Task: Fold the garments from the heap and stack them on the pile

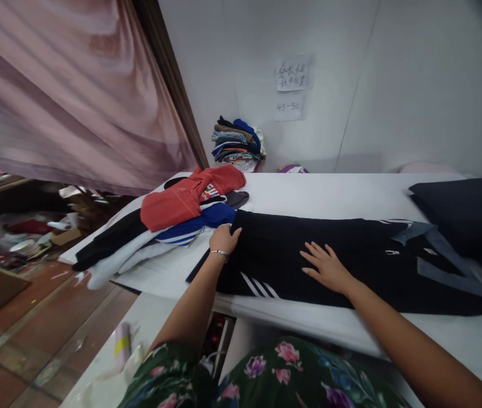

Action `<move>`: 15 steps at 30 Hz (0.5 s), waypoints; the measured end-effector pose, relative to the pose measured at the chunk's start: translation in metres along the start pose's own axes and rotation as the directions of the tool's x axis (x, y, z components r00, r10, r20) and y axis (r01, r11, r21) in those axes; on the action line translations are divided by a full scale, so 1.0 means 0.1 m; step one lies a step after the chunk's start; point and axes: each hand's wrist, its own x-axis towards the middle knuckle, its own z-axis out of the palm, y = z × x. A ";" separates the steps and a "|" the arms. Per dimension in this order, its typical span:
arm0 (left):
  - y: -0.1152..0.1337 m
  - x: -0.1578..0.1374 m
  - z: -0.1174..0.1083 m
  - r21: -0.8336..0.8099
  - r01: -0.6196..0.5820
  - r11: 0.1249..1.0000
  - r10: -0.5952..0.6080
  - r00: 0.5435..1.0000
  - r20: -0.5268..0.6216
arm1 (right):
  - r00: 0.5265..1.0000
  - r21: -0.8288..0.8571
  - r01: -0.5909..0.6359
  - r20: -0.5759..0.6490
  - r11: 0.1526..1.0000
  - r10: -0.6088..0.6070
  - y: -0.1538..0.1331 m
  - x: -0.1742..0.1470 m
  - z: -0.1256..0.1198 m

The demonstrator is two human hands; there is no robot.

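Observation:
A black shirt (283, 238) lies spread out sideways on the white table. It has a grey collar at the right and white stripes near its lower left. My left hand (225, 241) is closed at the shirt's left end, its fingers bent over the fabric and partly hidden, the thumb lying along the cloth. Flat on the middle of the shirt rests my right hand (325, 267), open with its fingers spread. Close to my left hand, a blue garment with white stripes (217, 216) touches the shirt's left edge.
Left on the white table (329, 195) is a loose heap with a red garment (173, 201) on top. Dark folded cloth (470, 209) lies at the right. Behind the table stands a stack of folded clothes (236, 141). A pink curtain (83, 85) hangs at the left.

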 end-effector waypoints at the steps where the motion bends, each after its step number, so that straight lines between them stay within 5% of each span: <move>1: 0.03 0.06 0.01 -0.010 -0.006 1.000 0.006 1.000 -0.011 | 1.000 0.003 -0.001 0.002 1.000 0.001 0.00 0.00 -0.01; 8: 0.08 0.42 0.16 -0.117 0.108 0.987 -0.089 0.984 0.152 | 1.000 0.032 -0.003 -0.002 0.999 0.003 0.00 0.00 0.00; 15: -0.04 0.52 0.27 -0.146 0.146 0.978 -0.117 0.974 0.193 | 1.000 0.030 0.008 -0.021 1.000 -0.008 0.02 0.00 0.04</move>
